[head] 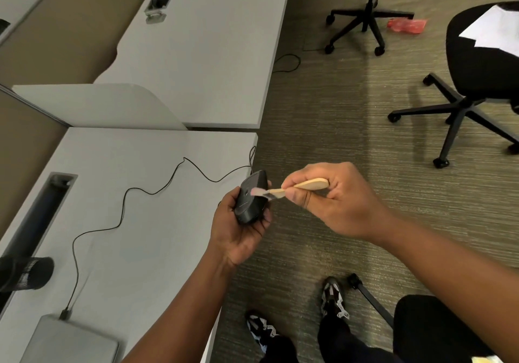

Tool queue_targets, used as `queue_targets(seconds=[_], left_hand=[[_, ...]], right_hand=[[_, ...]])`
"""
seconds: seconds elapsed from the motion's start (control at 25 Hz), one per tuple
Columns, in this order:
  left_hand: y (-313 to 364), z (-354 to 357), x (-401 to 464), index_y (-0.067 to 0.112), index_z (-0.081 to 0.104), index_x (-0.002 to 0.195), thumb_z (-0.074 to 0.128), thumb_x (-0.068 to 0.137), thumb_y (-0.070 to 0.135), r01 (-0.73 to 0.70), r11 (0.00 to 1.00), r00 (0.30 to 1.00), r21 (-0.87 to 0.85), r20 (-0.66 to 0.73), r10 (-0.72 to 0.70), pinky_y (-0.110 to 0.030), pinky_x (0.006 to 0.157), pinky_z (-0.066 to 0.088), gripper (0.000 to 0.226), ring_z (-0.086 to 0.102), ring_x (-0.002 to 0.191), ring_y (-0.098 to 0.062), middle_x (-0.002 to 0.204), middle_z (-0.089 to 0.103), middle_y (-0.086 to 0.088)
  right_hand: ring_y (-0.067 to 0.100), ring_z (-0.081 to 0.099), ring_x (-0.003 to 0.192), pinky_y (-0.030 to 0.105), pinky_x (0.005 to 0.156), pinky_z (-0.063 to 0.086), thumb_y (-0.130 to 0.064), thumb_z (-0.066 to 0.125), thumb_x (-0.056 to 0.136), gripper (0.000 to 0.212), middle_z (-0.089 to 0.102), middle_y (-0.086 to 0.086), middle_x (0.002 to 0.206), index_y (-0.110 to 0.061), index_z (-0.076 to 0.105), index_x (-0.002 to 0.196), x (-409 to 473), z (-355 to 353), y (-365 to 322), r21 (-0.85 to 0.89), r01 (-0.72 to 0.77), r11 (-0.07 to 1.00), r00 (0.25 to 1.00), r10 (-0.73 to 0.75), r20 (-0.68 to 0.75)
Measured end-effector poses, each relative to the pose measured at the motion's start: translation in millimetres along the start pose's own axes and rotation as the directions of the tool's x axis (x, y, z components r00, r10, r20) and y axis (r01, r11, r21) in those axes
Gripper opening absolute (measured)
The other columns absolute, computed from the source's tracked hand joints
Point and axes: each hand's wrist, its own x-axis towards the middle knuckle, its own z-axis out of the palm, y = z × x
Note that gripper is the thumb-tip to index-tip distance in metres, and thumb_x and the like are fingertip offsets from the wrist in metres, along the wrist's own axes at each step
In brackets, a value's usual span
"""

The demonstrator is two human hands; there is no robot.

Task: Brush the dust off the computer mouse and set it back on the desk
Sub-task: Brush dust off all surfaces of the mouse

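Grey desk (146, 239) below; my left hand (238, 230) curled round the mouse (250, 198) past its edge, right hand (334, 199) pinching the brush (297, 187). Risk: taut cable (123, 208) tugging the mouse loose.

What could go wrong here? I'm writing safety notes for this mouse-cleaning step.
1. The left hand holds the mouse past the desk edge, over carpet; a slip would likely drop it.
2. The cable runs slack across the desk to the laptop; a snag could tug the plug.
3. The right hand pinches the brush lightly, so it might slip.
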Motion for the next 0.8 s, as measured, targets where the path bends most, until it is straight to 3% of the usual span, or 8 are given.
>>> queue_targets(seconds=[0.12,0.28,0.44,0.56,0.68,0.72,0.8], left_hand=[[1.8,-1.4,2.3,0.004,0.049,0.15,0.049,0.101,0.033,0.003,0.998,1.0,-0.063,0.006,-0.003,-0.037,0.063,0.064,0.057,0.069,0.098,-0.029,0.118,0.07,-0.023],[2.5,0.7,1.8,0.008,0.05,0.152,0.051,0.1,0.032,-0.008,0.999,0.999,-0.049,-0.031,0.007,-0.032,0.06,0.063,0.057,0.072,0.084,-0.029,0.109,0.072,-0.023],[1.4,5.7,4.1,0.009,0.048,0.152,0.045,0.107,0.034,-0.026,0.998,0.998,-0.053,-0.051,0.023,-0.033,0.061,0.064,0.052,0.07,0.089,-0.028,0.111,0.072,-0.022],[1.2,6.0,5.4,0.007,0.048,0.151,0.041,0.109,0.034,-0.043,0.997,0.997,-0.069,-0.064,0.038,-0.035,0.074,0.064,0.051,0.069,0.102,-0.028,0.121,0.071,-0.021],[-0.3,4.9,7.1,0.005,0.049,0.15,0.045,0.108,0.035,-0.05,0.995,0.992,-0.087,-0.121,0.04,-0.037,0.107,0.052,0.052,0.063,0.119,-0.029,0.127,0.067,-0.022],[-0.7,5.6,7.7,0.005,0.049,0.15,0.045,0.107,0.034,-0.067,0.994,0.989,-0.091,-0.134,0.055,-0.037,0.109,0.05,0.052,0.063,0.117,-0.03,0.125,0.067,-0.024],[-1.2,8.9,7.1,0.007,0.05,0.148,0.046,0.108,0.033,-0.106,0.99,0.987,-0.088,-0.129,0.095,-0.039,0.096,0.058,0.047,0.069,0.108,-0.034,0.122,0.07,-0.026]], right_hand=[[-0.001,0.068,0.074,0.01,0.064,0.047,-0.013,0.074,0.093,0.01,0.071,-0.025,0.08,-0.01,0.081,0.1,-7.5,4.6,-3.5,0.076,0.012,0.997,0.999,-0.016,0.051],[-0.004,0.066,0.068,0.009,0.058,0.046,-0.014,0.074,0.094,0.011,0.072,-0.018,0.083,-0.009,0.081,0.101,9.2,-4.6,-0.1,0.044,-0.027,0.999,0.993,0.032,-0.111],[0.002,0.064,0.062,0.013,0.056,0.045,-0.019,0.074,0.095,0.009,0.073,-0.017,0.075,-0.016,0.081,0.099,8.2,1.4,1.5,0.023,-0.07,0.997,0.994,0.072,-0.081],[0.005,0.059,0.057,0.017,0.052,0.044,-0.018,0.073,0.095,0.008,0.072,-0.013,0.072,-0.016,0.081,0.096,-2.5,8.9,1.6,0.098,-0.046,0.994,0.997,0.051,-0.049],[0.003,0.064,0.064,0.012,0.058,0.044,-0.012,0.073,0.095,0.007,0.072,-0.016,0.076,-0.01,0.08,0.096,-7.3,11.4,-0.2,0.129,-0.032,0.991,0.999,0.033,-0.005],[0.003,0.066,0.066,0.011,0.059,0.045,-0.01,0.073,0.095,0.008,0.073,-0.015,0.078,-0.008,0.08,0.097,-6.6,10.3,-0.2,0.129,-0.021,0.991,0.999,0.025,-0.029],[0.003,0.067,0.068,0.01,0.06,0.045,-0.011,0.072,0.096,0.009,0.073,-0.016,0.083,-0.009,0.08,0.099,-2.3,5.3,1.6,0.083,0.012,0.997,0.99,0.0,-0.142]])
